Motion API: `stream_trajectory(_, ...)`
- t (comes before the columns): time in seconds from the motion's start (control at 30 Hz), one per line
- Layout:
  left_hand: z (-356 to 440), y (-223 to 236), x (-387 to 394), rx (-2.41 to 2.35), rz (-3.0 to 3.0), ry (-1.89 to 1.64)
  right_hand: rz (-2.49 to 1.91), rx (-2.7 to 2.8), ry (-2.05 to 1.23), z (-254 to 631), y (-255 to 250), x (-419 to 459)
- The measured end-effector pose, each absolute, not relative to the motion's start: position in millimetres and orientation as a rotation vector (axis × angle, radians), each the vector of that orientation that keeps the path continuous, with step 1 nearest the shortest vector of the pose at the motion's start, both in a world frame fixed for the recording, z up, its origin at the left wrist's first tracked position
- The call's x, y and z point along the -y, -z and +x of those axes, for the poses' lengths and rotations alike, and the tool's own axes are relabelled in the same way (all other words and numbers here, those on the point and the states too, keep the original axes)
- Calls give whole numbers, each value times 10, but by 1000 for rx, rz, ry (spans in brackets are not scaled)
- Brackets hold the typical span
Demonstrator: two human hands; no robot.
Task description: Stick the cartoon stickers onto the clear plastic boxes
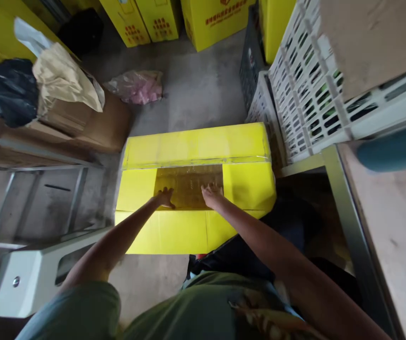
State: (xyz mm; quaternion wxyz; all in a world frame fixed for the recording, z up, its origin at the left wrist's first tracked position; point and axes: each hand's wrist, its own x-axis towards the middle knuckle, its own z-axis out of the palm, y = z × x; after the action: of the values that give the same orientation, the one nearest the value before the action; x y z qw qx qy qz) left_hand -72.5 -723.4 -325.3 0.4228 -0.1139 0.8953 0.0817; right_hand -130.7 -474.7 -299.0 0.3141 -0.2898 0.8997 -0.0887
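A yellow carton (183, 231) stands in front of me, with its long near and far flaps folded outward. Its two short flaps lie inward, leaving a gap in the middle where a brown, slightly shiny surface (188, 182) shows. Over the left end of that gap is my left hand (165, 197), fingers spread. My right hand (211, 192) is at the gap's right end, near the short right flap (247, 184), with its fingers stretched out. Neither hand appears to hold anything; whether the fingertips touch the brown surface I cannot tell.
Several yellow cartons (217, 21) stand at the back. White plastic crates (302, 89) and a metal-edged table (390, 226) are on the right. To the left are a brown box (110, 113) topped with bags, a white machine-like housing (18, 278) and a pinkish plastic bag (142, 87) on the floor.
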Motion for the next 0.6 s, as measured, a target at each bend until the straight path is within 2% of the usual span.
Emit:
stream_trajectory(0.23,-564,3386,7249,-2257,6,-40,-906,-2195,107,-1430,3397,4868)
stream_trajectory(0.6,-573,3517,7243,-2365,295,79,-945,-2187,141,-1404,3389,4765)
